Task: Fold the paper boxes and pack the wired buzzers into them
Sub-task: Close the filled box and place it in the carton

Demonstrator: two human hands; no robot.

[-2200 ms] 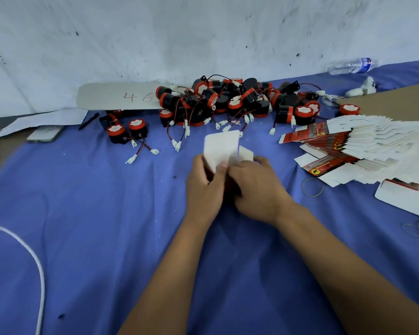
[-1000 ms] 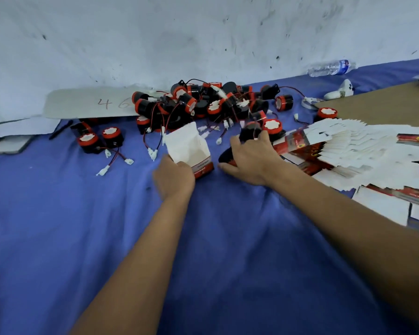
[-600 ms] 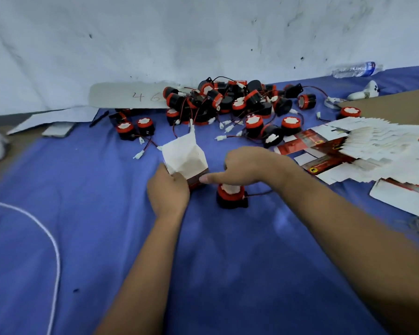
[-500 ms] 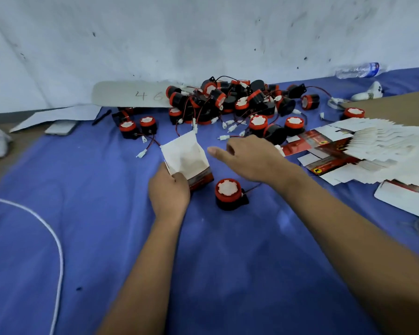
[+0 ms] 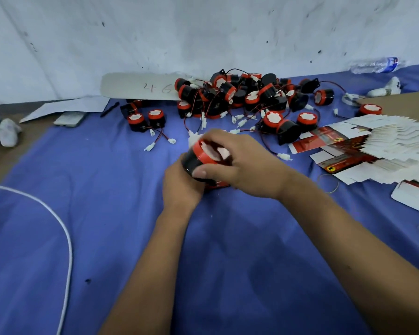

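Frame centre: right hand [image 5: 240, 163] grips one buzzer [image 5: 198, 157], red face tilted up-right, directly above the box [image 5: 217, 184]. Left hand [image 5: 179, 184] holds that box below, mostly hidden. Buzzer goes straight down.

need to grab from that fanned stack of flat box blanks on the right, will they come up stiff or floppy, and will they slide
Probably floppy: the flat box blanks look like thin printed card, already splayed into a loose fan. A single sheet should feel very light. Likely to slide: they overlap loosely on the blue cloth, so lifting one may drag its neighbours.
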